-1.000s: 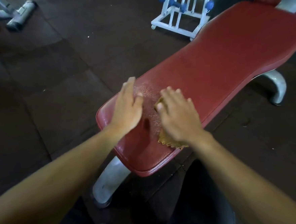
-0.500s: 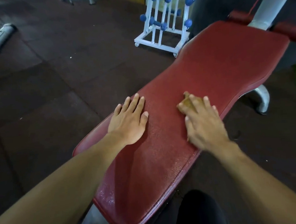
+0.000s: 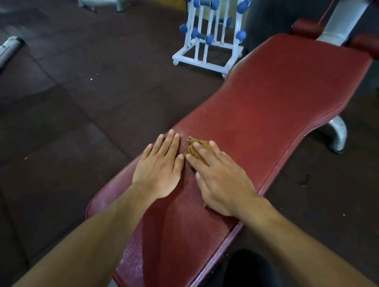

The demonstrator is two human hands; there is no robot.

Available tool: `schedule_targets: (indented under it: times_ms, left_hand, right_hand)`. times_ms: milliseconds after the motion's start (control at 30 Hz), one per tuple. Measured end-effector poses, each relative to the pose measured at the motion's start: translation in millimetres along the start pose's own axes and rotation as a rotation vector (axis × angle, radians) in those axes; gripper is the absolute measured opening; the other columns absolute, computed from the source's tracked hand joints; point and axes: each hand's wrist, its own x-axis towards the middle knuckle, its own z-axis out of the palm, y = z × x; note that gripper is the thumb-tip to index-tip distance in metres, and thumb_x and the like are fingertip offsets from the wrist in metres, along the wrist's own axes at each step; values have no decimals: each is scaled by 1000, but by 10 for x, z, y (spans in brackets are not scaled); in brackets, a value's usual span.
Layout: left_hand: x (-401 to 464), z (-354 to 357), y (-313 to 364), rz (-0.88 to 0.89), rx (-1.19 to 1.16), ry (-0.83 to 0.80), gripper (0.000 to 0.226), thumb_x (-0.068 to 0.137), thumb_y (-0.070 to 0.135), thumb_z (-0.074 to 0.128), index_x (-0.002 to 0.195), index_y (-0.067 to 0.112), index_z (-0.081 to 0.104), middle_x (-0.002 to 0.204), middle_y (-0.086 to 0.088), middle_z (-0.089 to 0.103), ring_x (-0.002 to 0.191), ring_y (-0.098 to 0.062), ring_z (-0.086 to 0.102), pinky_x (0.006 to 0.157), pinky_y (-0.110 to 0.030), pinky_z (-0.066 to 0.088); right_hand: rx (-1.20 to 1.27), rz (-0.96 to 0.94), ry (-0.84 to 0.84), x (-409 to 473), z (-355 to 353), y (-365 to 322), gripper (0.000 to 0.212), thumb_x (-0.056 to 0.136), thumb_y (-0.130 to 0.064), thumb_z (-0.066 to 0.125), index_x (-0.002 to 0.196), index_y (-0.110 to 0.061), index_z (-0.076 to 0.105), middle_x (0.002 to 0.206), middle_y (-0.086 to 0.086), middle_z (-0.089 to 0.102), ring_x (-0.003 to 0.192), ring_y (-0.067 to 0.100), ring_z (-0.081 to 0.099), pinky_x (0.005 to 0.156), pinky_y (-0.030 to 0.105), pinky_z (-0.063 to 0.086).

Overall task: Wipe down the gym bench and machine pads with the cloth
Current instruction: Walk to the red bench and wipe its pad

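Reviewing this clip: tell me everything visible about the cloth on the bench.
The cloth is a small brownish-tan rag, soft and creased, bunched into folds. It lies flat on the red textured bench pad, about midway along the pad's length. The right hand presses down on it with spread fingers, covering most of it, so only the crumpled front part shows past the fingertips. The left hand lies flat on the pad right beside it; whether it touches the cloth cannot be told.

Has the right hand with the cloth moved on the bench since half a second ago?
Yes. The right hand has slid the cloth sideways across the bench, from near its right edge to beside the left hand.
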Motion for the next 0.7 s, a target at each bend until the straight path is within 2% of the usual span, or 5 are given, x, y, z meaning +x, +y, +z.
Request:
schedule_targets:
  times_ms: [133,267,367,567,700]
  left_hand:
    - [-4,13,-4,-4,19,9,64,95,47,-2,154,23,-4,161,7,-11,148,-12,-8,121,-37,3]
    - [5,17,10,-12,39,16,64,95,48,-5,154,23,-7,161,7,-12,148,-13,-8,121,-38,3]
    - [0,19,14,-15,39,23,65,94,49,-5,154,24,-6,162,7,-12,148,-12,-8,121,-37,3]
    - [11,51,23,-14,54,36,68,91,49,-7,154,23,-5,162,8,-10,148,-10,-7,120,-33,3]
    - [9,64,9,-11,56,64,68,93,49,-5,155,19,0,162,5,-4,148,-10,-3,121,-34,6]
  right_hand:
    - [-38,99,6,19,-136,479,51,101,-37,27,152,-35,18,163,-4,3,150,25,-1,120,48,9]
    - [-77,259,84,516,-215,1021,51,99,-30,34,150,-27,29,161,6,16,147,37,11,116,52,20]
    - [-25,291,87,1106,-200,1124,50,98,-28,35,148,-24,35,160,8,18,146,41,11,117,53,19]
    - [-160,27,57,1562,-82,547,55,85,-34,23,122,-20,61,140,8,50,125,35,42,103,47,38]
    - [-38,-117,33,1260,30,305,52,90,-35,23,131,-25,54,149,3,41,137,31,35,109,47,35]
